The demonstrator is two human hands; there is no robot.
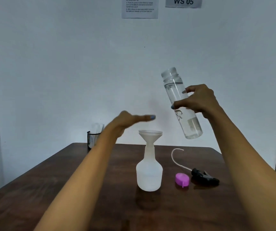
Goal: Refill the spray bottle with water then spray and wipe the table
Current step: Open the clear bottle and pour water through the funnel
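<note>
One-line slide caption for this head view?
Right hand lifts open water bottle toward funnel in spray bottle.

Right hand [199, 100] has its grip around a clear water bottle [181, 104], uncapped, tilted with the neck up-left, held in the air right of the funnel. Water inside. Left hand [130, 120] flat, fingers straight, blurred, above-left of the funnel [150, 135], not touching it. Funnel sits in the neck of the white spray bottle [149, 174], upright on the desk [67, 189]. Pink cap [182, 180] and black spray head [204, 177] with curved tube lie on the desk to its right. Mesh cup [92, 139] at far left edge.
</note>
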